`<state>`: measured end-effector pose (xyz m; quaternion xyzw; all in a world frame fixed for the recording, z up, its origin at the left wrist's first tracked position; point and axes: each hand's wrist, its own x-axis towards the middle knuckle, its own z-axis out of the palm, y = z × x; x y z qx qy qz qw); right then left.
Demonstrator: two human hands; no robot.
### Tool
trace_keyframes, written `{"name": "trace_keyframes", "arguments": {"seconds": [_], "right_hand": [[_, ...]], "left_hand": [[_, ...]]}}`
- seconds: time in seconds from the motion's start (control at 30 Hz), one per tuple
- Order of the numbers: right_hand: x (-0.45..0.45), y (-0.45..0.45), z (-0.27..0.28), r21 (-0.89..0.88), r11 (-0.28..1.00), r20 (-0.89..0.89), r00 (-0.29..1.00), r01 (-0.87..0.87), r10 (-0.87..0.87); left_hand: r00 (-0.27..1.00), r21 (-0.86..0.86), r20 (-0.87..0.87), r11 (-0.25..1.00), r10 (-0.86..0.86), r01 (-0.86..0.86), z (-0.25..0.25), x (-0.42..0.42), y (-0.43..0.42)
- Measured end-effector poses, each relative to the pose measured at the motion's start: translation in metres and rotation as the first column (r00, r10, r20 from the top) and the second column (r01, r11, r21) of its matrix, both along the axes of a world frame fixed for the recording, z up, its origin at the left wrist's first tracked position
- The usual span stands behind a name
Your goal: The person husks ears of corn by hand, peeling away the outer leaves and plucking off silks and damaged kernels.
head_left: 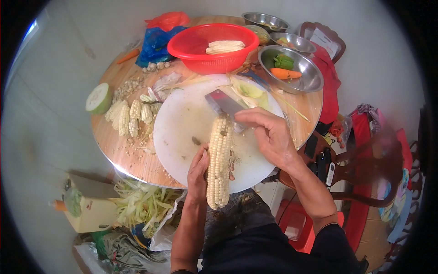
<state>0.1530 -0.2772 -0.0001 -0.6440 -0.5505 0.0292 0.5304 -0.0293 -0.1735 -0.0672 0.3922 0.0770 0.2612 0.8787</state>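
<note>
My left hand (198, 170) is wrapped around a pale, husked corn cob (218, 169), held upright over the near edge of the round white cutting board (175, 123). A dark spot shows near the cob's upper end, and some fingers are hidden behind it. My right hand (271, 134) is by the cob's top, index finger stretched out and the others bent, with nothing visible in it. Behind the cob and partly under those fingertips lies a cleaver blade (223, 102); its handle does not show. A small dark scrap (196, 140) is on the board.
A red basket (205, 61) holds husked corn (225, 46). Metal bowls stand at back right, one (310, 82) with a carrot (285, 73) and a green pepper (283, 61). Broken cobs (132, 116) and a cut melon (99, 99) lie left. Husks (143, 203) fill the floor below.
</note>
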Motion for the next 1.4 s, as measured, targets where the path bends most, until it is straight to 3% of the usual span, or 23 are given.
{"name": "trace_keyframes", "arguments": {"seconds": [0.13, 0.2, 0.3, 0.47, 0.6, 0.73, 0.83, 0.9, 1.03, 1.1, 1.13, 1.2, 1.33, 1.4], "right_hand": [[-0.015, 0.002, 0.013, -0.064, 0.997, -0.138, 0.989, 0.046, -0.055], [-0.017, 0.002, 0.016, -0.028, 0.996, 0.145, 0.986, 0.084, -0.080], [-0.023, 0.003, 0.021, -0.010, 0.989, 0.259, 0.956, 0.145, -0.138], [-0.030, 0.003, 0.019, -0.015, 0.972, 0.386, 0.898, 0.234, -0.211], [-0.032, 0.006, 0.015, 0.014, 0.956, 0.483, 0.836, 0.292, -0.262], [-0.014, 0.010, 0.006, 0.018, 0.950, 0.515, 0.812, 0.312, -0.277], [-0.002, 0.009, 0.005, -0.029, 0.977, 0.361, 0.913, 0.211, -0.187], [-0.005, 0.006, 0.010, -0.252, 0.959, -0.166, 0.970, 0.132, -0.178], [0.004, 0.005, -0.015, -0.135, 0.987, -0.006, 0.997, 0.082, -0.083], [-0.002, 0.007, -0.020, -0.044, 0.999, -0.232, 0.973, -0.019, 0.008], [-0.006, 0.006, -0.017, -0.044, 0.999, -0.233, 0.972, -0.019, 0.009], [-0.018, 0.004, -0.002, -0.158, 0.985, -0.367, 0.930, -0.070, 0.007], [-0.017, 0.008, 0.004, -0.199, 0.980, -0.329, 0.943, -0.018, -0.049], [-0.011, 0.010, -0.001, -0.140, 0.989, -0.452, 0.891, -0.043, -0.025]], "left_hand": [[1.000, -0.016, 0.000, 1.000, -0.007, 0.007, 0.001, -0.001, -0.001], [1.000, -0.011, 0.003, 1.000, -0.012, 0.012, 0.002, 0.000, -0.002], [0.994, 0.020, -0.088, 0.998, 0.062, -0.060, 0.006, 0.003, -0.009], [0.979, 0.219, -0.132, 0.967, 0.159, -0.127, 0.004, 0.005, -0.014], [0.983, 0.227, -0.119, 0.967, 0.142, -0.112, 0.004, 0.004, -0.013], [0.991, 0.123, -0.101, 0.989, 0.092, -0.079, 0.004, 0.000, -0.009], [0.999, 0.031, -0.022, 0.999, 0.033, -0.032, -0.004, -0.003, -0.001], [0.999, -0.022, 0.043, 1.000, -0.018, 0.019, -0.005, -0.004, 0.001], [1.000, -0.043, 0.001, 0.999, -0.012, 0.012, 0.002, -0.003, 0.001], [1.000, -0.036, 0.006, 0.999, -0.020, 0.020, 0.001, -0.003, 0.001], [1.000, -0.032, 0.004, 0.999, -0.024, 0.024, 0.000, -0.003, 0.002], [0.999, -0.028, -0.001, 0.999, -0.032, 0.032, -0.001, -0.003, 0.001], [0.999, 0.000, -0.006, 0.999, -0.035, 0.035, -0.002, -0.002, 0.000], [0.999, 0.011, -0.009, 0.999, -0.038, 0.038, -0.002, -0.002, 0.000]]}}
